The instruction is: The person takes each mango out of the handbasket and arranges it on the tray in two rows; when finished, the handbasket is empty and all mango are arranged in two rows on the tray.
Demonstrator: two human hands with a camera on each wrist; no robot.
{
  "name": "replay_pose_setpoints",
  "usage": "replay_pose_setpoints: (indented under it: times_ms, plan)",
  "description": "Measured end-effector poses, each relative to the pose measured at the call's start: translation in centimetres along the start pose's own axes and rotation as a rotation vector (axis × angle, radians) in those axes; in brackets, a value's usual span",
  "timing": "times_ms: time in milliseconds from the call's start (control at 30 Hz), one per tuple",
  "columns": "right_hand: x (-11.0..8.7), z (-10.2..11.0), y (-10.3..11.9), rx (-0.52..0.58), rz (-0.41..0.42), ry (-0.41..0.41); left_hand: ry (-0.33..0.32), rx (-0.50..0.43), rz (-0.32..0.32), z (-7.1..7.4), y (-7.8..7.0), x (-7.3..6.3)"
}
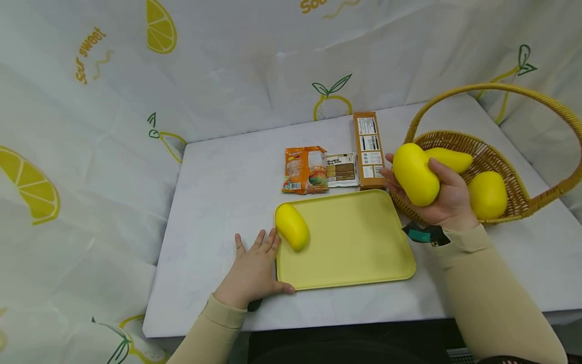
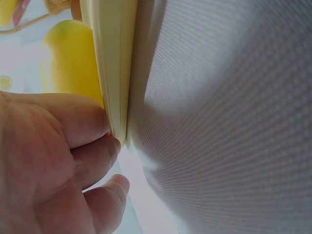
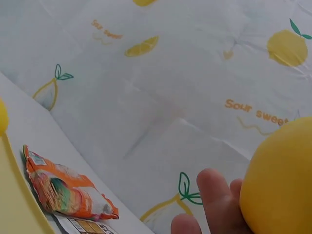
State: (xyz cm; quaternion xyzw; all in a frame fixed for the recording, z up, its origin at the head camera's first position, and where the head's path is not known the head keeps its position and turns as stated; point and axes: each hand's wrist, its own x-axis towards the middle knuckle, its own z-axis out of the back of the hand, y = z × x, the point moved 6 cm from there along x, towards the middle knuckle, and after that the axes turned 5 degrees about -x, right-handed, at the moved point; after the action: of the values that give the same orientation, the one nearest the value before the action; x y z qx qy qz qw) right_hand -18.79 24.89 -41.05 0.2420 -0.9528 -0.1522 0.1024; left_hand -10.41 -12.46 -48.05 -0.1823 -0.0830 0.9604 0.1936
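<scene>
My right hand (image 1: pixel 447 197) holds a smooth yellow mango (image 1: pixel 416 174) in its palm, thumb along one side, over the left part of a wicker basket (image 1: pixel 514 182). In the right wrist view, this mango (image 3: pixel 280 180) rises beside the fingertips. My left hand (image 1: pixel 254 270) lies at the left edge of a pale yellow tray (image 1: pixel 350 237), its fingers spread, with the fingertips and thumb right at the rim. Another mango (image 1: pixel 292 227) rests on the tray's upper left. Inside the basket are two more yellow mangoes, a long one (image 1: pixel 450 159) and a rounder one (image 1: pixel 487 195).
Behind the tray lie an orange snack bag (image 1: pixel 305 170), a small flat packet (image 1: pixel 342 170) and a long brown box (image 1: pixel 369 150). The basket's tall handle (image 1: pixel 509 87) arches over it. A lemon-print cloth (image 1: pixel 245 65) hangs behind the white table (image 1: pixel 218 197).
</scene>
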Motion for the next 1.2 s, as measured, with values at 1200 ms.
replay_pose_setpoints:
  times_ms: [1200]
  plan:
    - [4.5, 3.5, -13.9, -0.405, 0.095, -0.375, -0.002, -0.016, -0.003, 0.0, 0.3, 0.0]
